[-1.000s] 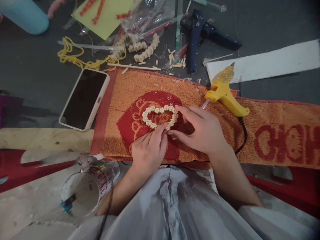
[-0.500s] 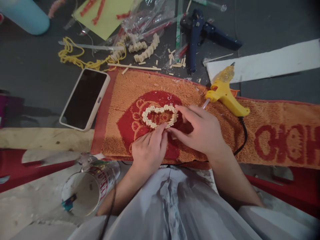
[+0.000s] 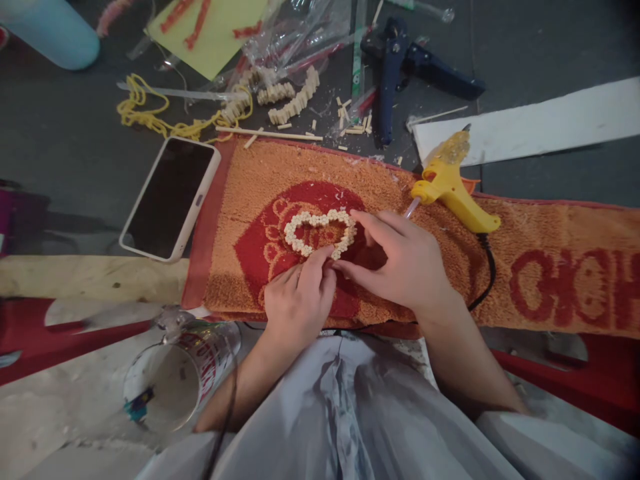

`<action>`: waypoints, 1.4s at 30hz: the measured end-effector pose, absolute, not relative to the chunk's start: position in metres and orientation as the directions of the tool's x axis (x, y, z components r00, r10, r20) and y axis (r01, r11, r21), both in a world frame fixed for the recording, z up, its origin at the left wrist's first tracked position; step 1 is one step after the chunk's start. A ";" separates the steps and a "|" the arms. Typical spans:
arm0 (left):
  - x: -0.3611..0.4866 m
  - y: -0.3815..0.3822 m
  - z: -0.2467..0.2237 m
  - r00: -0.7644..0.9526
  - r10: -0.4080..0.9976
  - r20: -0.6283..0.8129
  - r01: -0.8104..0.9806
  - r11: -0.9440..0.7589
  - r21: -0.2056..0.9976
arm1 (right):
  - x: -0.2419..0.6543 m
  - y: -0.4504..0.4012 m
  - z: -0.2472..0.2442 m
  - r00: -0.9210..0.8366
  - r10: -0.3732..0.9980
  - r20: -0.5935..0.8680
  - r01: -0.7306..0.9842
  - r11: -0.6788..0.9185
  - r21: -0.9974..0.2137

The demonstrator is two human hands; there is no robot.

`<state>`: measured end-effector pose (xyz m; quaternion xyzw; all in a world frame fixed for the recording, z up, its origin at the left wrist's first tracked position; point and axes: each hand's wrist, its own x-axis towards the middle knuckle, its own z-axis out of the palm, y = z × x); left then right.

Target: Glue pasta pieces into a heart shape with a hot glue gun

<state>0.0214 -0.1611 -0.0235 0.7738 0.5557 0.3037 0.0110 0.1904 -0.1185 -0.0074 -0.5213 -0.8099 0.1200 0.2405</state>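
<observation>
"What do you see at the dark table [image 3: 525, 47]?"

"On it lies an orange towel [image 3: 445, 280]. On the towel's red patch [image 3: 250, 247] is a heart [image 3: 315, 219], made of small pale stick pieces."

"And the hands?"

"The left hand [image 3: 299, 295] has its fingers close together, forefinger at the heart's near edge; whether it pinches, I cannot tell. The right hand [image 3: 411, 261] is wide between thumb and forefinger, with tips at the heart's right side."

"What else is there?"

"A yellow glue gun [image 3: 453, 190] across the towel's far edge, and a phone [image 3: 167, 200] at the towel's left end."
</observation>
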 end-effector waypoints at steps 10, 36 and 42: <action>0.021 -0.161 -0.023 0.201 0.871 0.448 0.860 -0.376 0.345 | 0.191 -0.118 -0.010 -0.340 0.899 0.276 0.806 0.430 -0.407; 0.022 -0.161 -0.022 0.201 0.869 0.452 0.874 -0.367 0.317 | 0.187 -0.120 -0.013 -0.343 0.878 0.335 0.845 0.444 -0.299; 0.023 -0.160 -0.021 0.217 0.861 0.461 0.872 -0.383 0.305 | 0.186 -0.121 -0.015 -0.338 0.869 0.361 0.848 0.448 -0.284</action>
